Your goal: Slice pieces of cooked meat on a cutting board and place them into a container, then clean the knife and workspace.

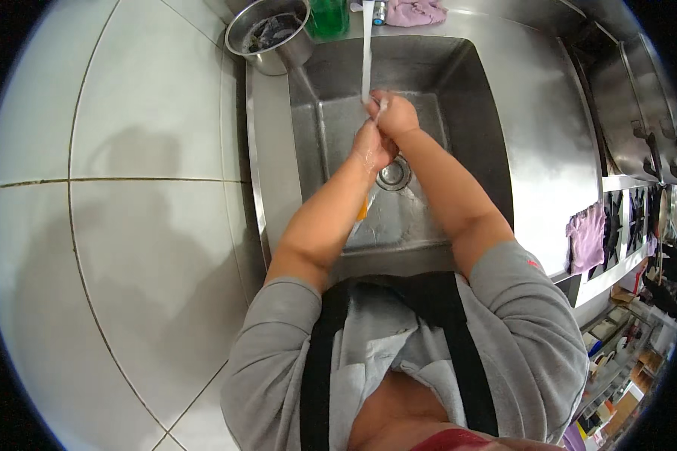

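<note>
Water runs from a tap [369,4] at the top of the view down onto my two hands, which touch each other over a stainless steel sink [474,113]. My left hand [374,145] is nearer to me, its skin wet. My right hand [394,114] lies partly over it, fingers bent at the stream. Whether anything small is between the palms is hidden. Just below them shows the metal drain [394,173]. An orange object [363,209] lies in the sink, mostly covered by my left forearm.
A steel pot [286,53] with dark contents stands at the sink's back left corner, beside a green container [329,20]. A pink cloth [416,12] lies by the tap; another pink cloth [587,238] hangs at the right, near a stove [614,225]. Large pots [626,124] stand beyond.
</note>
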